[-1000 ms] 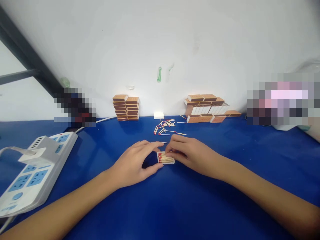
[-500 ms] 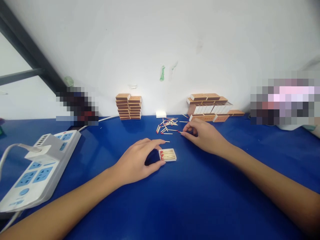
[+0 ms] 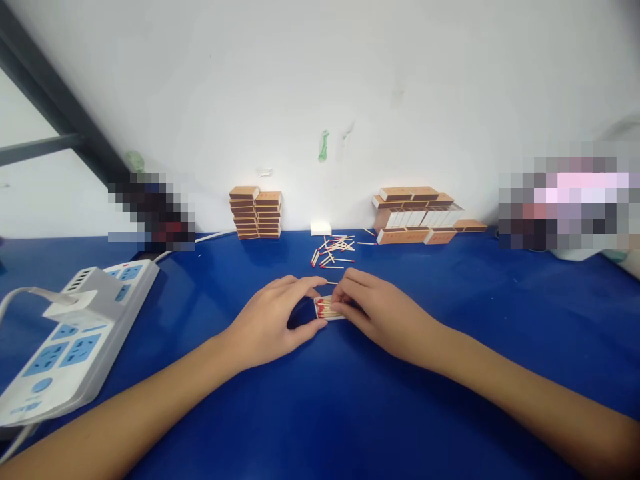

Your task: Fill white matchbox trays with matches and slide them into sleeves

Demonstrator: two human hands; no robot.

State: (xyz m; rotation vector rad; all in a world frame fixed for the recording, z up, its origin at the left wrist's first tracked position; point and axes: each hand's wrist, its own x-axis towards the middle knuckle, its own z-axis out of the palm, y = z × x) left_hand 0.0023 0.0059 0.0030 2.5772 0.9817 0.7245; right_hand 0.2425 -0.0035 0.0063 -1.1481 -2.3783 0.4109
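On the blue table in front of me lies a small white matchbox tray (image 3: 335, 318), with red-headed matches (image 3: 323, 308) inside, heads toward the left. My left hand (image 3: 280, 320) brackets its left end, thumb at the near corner and fingers at the far side. Over the tray's right half, my right hand (image 3: 367, 303) is closed in a pinch. The match in that pinch is mostly hidden by the fingers. A single loose match (image 3: 332, 283) lies just beyond the tray. Farther back is a scattered pile of matches (image 3: 341, 247).
Matchboxes stand against the wall in a left stack (image 3: 256, 217) and a wider right stack (image 3: 417, 218). Between them sits a small white block (image 3: 321, 229). A white power strip (image 3: 107, 327) with a plugged-in adapter and cable lies at the left.
My right hand has moved from beside the match pile left and nearer, to over the tray, bringing a match. My left hand stays at the tray.
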